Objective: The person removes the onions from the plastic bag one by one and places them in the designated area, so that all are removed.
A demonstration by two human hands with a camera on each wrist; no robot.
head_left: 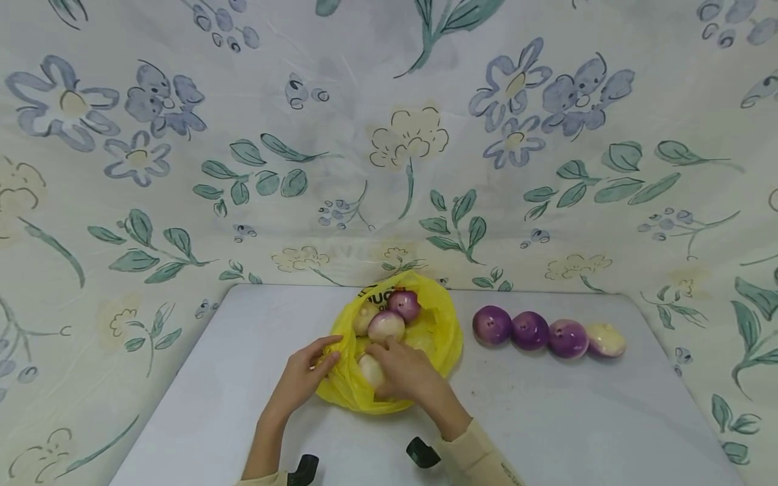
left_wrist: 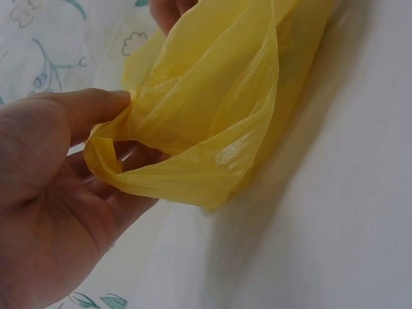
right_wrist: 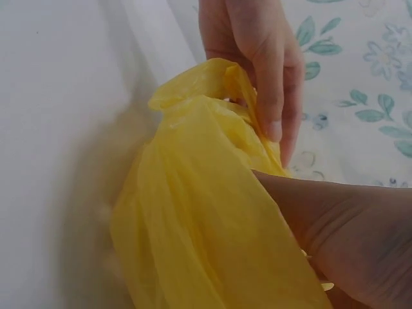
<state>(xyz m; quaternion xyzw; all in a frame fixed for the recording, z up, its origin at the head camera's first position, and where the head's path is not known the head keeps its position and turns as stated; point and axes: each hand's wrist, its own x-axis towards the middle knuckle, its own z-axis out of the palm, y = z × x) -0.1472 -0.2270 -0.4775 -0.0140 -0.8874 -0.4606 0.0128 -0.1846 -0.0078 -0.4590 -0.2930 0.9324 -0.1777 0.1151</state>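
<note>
A yellow plastic bag (head_left: 446,337) stands with its mouth wide on the white table, several onions inside it. My left hand (head_left: 302,374) holds the bag's left rim; in the left wrist view the thumb (left_wrist: 96,106) and fingers are on either side of the folded plastic. My right hand (head_left: 404,370) reaches into the bag, its fingers and thumb around a pale onion (head_left: 369,370) near the front. Behind that lie a white-and-purple onion (head_left: 385,327), a purple onion (head_left: 404,305) and a yellowish one (head_left: 365,318). In the right wrist view, plastic hides the right fingertips.
To the right of the bag, three purple onions (head_left: 530,331) and a pale yellowish onion (head_left: 605,339) sit in a row on the white table (head_left: 547,418). A flower-patterned cloth (head_left: 340,135) hangs behind the table's back edge.
</note>
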